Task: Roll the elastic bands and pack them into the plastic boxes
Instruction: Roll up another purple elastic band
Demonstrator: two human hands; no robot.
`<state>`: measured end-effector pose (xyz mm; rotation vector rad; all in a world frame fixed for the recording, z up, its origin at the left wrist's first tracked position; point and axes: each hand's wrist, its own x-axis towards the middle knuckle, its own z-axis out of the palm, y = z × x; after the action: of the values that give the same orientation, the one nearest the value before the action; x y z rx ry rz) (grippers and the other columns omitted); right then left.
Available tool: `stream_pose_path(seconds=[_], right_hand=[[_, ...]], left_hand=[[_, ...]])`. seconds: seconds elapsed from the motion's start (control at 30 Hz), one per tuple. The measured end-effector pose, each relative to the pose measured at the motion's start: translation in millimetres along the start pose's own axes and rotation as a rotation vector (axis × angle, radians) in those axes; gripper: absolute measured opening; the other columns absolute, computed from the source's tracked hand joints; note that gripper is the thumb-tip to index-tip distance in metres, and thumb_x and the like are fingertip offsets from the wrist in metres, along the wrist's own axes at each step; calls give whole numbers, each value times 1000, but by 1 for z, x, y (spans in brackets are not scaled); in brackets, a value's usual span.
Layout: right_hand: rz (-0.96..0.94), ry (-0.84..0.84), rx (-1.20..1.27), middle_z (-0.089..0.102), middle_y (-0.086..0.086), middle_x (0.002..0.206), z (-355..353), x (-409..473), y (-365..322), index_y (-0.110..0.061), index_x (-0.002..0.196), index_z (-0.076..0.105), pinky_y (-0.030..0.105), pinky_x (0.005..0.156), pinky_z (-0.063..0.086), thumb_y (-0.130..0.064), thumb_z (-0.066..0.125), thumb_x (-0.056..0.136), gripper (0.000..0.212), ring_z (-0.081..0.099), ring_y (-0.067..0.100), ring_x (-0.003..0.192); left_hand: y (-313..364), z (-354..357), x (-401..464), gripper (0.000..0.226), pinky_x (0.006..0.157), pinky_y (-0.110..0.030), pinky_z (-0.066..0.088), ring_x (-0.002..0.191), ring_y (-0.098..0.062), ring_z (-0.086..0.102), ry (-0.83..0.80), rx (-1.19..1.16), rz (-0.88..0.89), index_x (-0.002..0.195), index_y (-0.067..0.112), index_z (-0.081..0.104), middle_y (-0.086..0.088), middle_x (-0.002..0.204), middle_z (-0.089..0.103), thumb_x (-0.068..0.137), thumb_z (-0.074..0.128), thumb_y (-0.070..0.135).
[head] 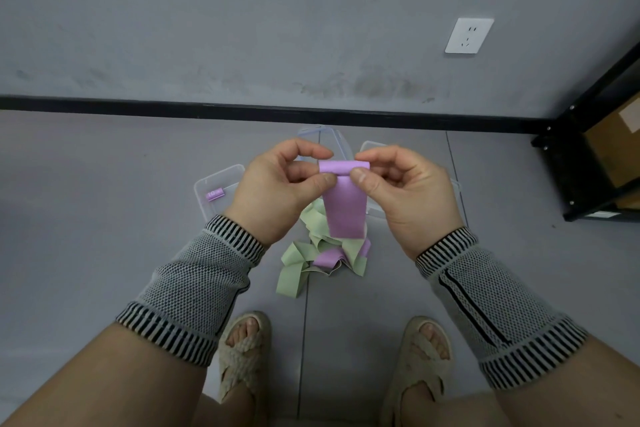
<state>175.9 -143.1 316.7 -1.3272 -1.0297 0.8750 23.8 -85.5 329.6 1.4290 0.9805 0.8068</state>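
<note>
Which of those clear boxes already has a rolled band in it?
The left box, beside the left hand: a small purple roll lies inside. The other boxes behind the hands are mostly hidden.

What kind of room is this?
Probably a storeroom or plain workroom: bare grey tiled floor, black metal shelving rack holding a brown cardboard box, and a white wall socket low on the grey wall.

Grey knit wrist sleeves [194,291] with black-and-white striped cuffs, beige woven cross-strap sandals [242,354]
</note>
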Motion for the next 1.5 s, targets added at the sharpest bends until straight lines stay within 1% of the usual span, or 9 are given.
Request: stream_pose_path(seconds=[0.1,0.23,0.33,0.53,0.8,1.13,1.23,1.33,1.5], right_hand=[[-16,-21,31,69,2,83,-1,0,0,-20,85,66,25,77,54,6,68,80,27,64,12,78],[16,-35,53,71,-2,82,-2,0,-2,-21,92,65,24,78,54,5,68,80,29,66,11,79],[87,-58,87,73,-3,76,-6,1,-3,-22,101,62,22,75,54,-4,69,82,27,68,8,76],[90,-30,54,74,1,81,-7,3,0,-19,85,69,31,77,56,-5,69,82,15,69,14,79],[42,-21,58,70,-3,82,-5,2,-1,-19,87,66,19,74,52,6,67,81,25,67,6,77],[152,10,-21,71,0,73,4,0,2,-21,91,65,36,77,58,-11,77,75,23,69,19,75],[175,21,-61,72,9,78,3,2,5,-19,79,68,47,80,57,-12,76,76,11,69,24,77],[157,24,-88,72,7,74,-1,4,5,-24,67,70,53,79,55,-12,73,80,18,67,27,74],[149,-34,-115,69,20,74,-5,5,6,-21,68,69,54,74,53,-11,69,84,19,59,25,67]], left_hand=[[0,-2,0,18,79,-33,53,78,-20,66,-15,7,12,86,18,65,-15,83,73,82,66,0],[-1,-3,1,19,70,-19,53,71,-8,67,-9,14,35,84,18,65,3,71,72,82,65,-1],[-2,-4,1,22,71,-19,53,71,-7,66,8,-2,40,83,18,64,5,69,71,82,64,-4],[0,-1,1,24,69,-17,51,70,-6,66,1,12,48,82,17,63,3,72,70,79,65,-7],[0,-1,1,19,80,-36,55,72,-15,67,37,-30,-52,85,15,66,-4,73,72,79,68,-4],[-1,-2,4,10,76,-31,57,72,-17,67,102,-124,-95,82,10,66,-5,72,71,82,65,1],[-1,-3,4,9,79,-35,56,76,-21,66,106,-123,-107,83,10,66,-9,76,71,82,65,1],[0,-3,3,9,75,-32,56,72,-19,65,102,-88,-100,83,12,68,-9,76,70,82,66,4],[0,-1,3,11,69,-29,55,65,-15,62,107,-63,-84,80,13,67,-7,69,68,81,67,2]])
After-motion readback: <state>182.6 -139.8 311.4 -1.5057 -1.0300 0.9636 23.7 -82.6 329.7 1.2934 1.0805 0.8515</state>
